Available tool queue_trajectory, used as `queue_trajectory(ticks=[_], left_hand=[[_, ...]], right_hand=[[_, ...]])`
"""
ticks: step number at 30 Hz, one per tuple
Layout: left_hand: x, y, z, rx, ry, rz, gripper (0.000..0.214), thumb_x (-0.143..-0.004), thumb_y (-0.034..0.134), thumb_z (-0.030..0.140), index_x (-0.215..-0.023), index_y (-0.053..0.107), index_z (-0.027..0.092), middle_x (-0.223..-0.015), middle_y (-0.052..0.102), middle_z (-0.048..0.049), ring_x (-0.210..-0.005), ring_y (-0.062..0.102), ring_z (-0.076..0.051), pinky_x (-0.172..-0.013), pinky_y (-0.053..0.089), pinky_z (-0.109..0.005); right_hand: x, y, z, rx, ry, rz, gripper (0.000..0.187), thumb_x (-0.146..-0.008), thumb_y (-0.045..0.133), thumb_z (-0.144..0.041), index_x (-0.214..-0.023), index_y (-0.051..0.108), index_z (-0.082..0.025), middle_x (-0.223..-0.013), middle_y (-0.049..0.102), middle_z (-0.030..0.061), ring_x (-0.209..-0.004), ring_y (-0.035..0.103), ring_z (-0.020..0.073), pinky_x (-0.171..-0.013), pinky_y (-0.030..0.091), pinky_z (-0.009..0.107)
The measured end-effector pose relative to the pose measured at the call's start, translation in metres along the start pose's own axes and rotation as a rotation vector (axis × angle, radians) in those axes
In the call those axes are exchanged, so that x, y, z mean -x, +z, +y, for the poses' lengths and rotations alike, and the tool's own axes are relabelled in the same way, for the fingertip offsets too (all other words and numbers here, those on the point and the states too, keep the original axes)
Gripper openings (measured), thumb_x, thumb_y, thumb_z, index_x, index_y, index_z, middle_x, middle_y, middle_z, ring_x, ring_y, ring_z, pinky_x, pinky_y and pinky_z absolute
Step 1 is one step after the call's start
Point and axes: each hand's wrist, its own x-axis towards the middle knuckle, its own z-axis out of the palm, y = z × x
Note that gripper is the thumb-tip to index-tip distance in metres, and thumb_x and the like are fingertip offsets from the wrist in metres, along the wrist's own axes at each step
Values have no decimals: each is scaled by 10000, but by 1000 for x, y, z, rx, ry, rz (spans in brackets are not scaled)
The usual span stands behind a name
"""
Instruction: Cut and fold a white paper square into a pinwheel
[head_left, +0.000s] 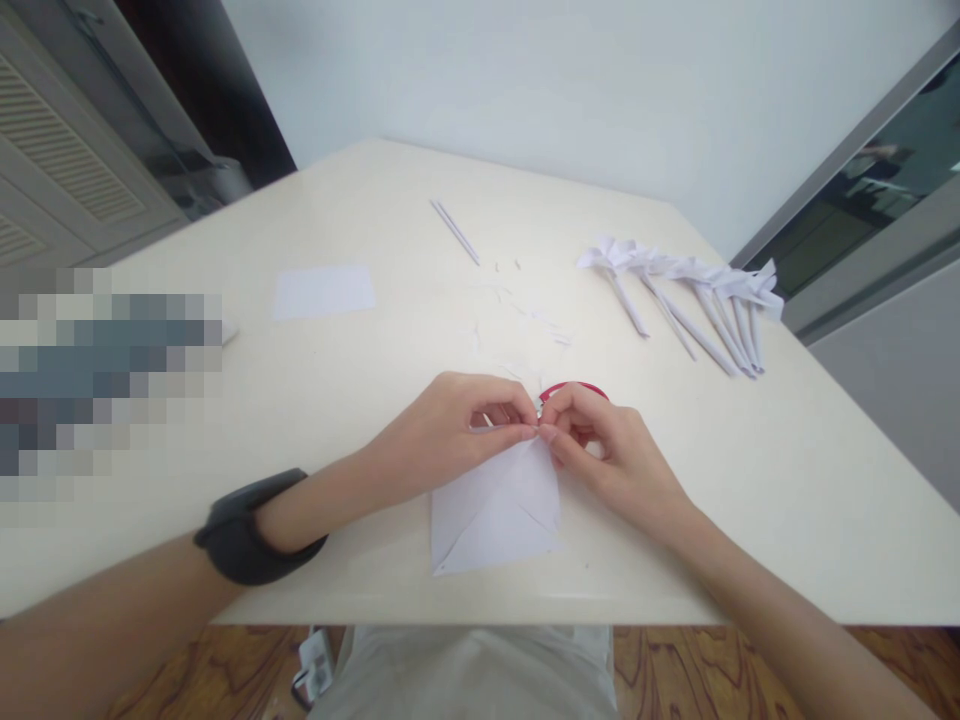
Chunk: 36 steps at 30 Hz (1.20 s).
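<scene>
A square sheet of white paper (495, 510) with diagonal creases lies near the table's front edge. My left hand (469, 425) pinches its far right corner between thumb and fingers. Right beside it, my right hand (600, 435) pinches the same corner, so the fingertips of both hands almost meet there. The exact fold under the fingertips is hidden. Behind my right hand shows the red handle of a pair of scissors (596, 388), mostly covered by the fingers.
Several white paper pinwheels on rolled paper sticks (697, 275) lie at the right. Two thin rolled paper sticks (455, 232) rest at the back, with paper scraps (536, 318) nearer. A blank paper sheet (324, 291) lies at the left. A blurred patch (105, 360) covers the far left.
</scene>
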Motion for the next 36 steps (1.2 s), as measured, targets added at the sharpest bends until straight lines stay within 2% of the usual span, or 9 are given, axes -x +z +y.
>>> queue_trajectory(ticks=[36], left_hand=[[0, 0, 2, -14, 4, 19, 119, -830, 537, 245, -814, 641, 189, -796, 661, 8, -760, 613, -136, -689, 481, -239]], right_hand=[[0, 0, -1, -3, 10, 2, 66, -867, 474, -174, -811, 474, -210, -632, 524, -43, -571, 485, 92, -480, 322, 197]])
